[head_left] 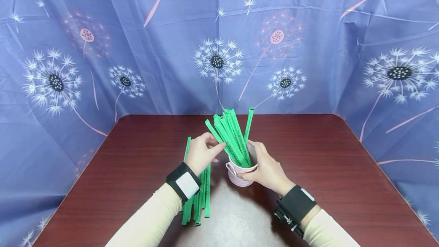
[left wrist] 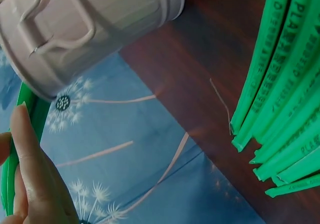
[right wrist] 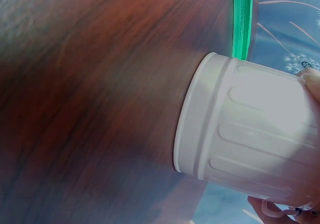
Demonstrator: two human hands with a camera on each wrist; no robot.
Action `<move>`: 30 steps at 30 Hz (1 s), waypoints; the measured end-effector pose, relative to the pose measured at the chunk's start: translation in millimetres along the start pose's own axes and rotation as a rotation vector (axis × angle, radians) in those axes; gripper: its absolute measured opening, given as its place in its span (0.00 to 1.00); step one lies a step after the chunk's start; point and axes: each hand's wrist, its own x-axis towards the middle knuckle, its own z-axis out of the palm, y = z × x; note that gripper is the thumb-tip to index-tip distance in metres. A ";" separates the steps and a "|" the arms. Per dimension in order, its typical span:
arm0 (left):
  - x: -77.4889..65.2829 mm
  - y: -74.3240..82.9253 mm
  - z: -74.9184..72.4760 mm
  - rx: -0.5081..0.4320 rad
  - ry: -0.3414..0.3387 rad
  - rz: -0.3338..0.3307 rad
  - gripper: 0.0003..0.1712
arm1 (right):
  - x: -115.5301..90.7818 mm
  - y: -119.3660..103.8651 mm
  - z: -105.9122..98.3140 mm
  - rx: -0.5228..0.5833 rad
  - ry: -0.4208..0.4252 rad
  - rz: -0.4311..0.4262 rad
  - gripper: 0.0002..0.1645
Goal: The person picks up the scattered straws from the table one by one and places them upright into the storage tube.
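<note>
A small pale pink bucket (head_left: 240, 180) with wire side handles stands on the table, and a bunch of green wrapped straws (head_left: 234, 136) leans in it. My right hand (head_left: 271, 169) grips the bucket's side and rim, with the thumb in front. At the bucket's mouth my left hand (head_left: 200, 153) pinches a green wrapped straw (head_left: 213, 130), whose lower end is hidden among the others. The left wrist view shows the fingers (left wrist: 30, 149) against that straw, beside the bucket (left wrist: 110, 24). More green wrapped straws (head_left: 197, 207) lie on the table under my left forearm.
The dark red-brown wooden table (head_left: 326, 155) extends on both sides of the bucket. A blue curtain (head_left: 164, 48) with dandelion prints hangs behind and along the sides of the table. Black bands (head_left: 296, 205) are strapped on both wrists.
</note>
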 end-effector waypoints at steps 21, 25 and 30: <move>5.5 -14.8 -10.0 0.233 -0.186 -0.072 0.19 | 0.5 0.4 1.2 -0.013 0.010 -0.001 0.64; 11.2 -27.7 -21.8 0.412 -0.156 -0.108 0.19 | 0.1 0.8 1.5 -0.020 0.019 -0.009 0.63; 13.6 -55.0 -33.5 0.631 -0.126 -0.182 0.23 | -1.4 1.5 3.0 -0.012 0.019 -0.001 0.62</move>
